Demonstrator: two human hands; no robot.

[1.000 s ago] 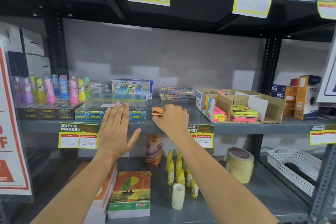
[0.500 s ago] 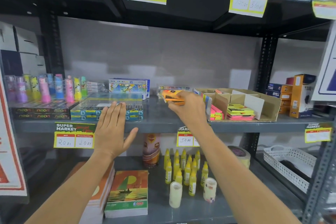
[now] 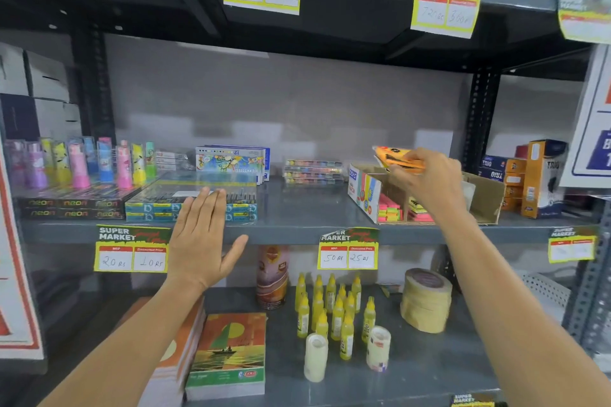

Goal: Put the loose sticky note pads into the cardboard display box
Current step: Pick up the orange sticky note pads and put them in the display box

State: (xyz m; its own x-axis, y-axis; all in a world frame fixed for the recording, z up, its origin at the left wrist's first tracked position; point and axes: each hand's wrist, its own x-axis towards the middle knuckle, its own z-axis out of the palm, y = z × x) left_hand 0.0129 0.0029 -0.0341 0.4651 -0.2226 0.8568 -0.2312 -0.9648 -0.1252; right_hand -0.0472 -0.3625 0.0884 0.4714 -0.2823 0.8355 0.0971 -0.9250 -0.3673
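My right hand (image 3: pixel 429 182) grips an orange and yellow sticky note pad (image 3: pixel 395 157) and holds it in the air above the cardboard display box (image 3: pixel 489 198), over its left half. The box stands on the right part of the middle shelf and holds pink, green and yellow pads (image 3: pixel 391 210) in its front compartments; my hand hides part of its inside. My left hand (image 3: pixel 201 241) hovers flat and open in front of the shelf edge, fingers together, holding nothing.
Pen packs (image 3: pixel 191 201) and neon boxes (image 3: pixel 66 208) fill the shelf's left side, crayon boxes (image 3: pixel 231 160) stand at the back. Orange boxes (image 3: pixel 539 175) sit right of the display box. Glue bottles (image 3: pixel 330 307), tape rolls (image 3: pixel 426 301) and notebooks (image 3: pixel 228 353) lie on the lower shelf.
My right hand lifted the pad off the middle of the shelf and carried it right and up, to above the display box. My left hand stayed almost still.
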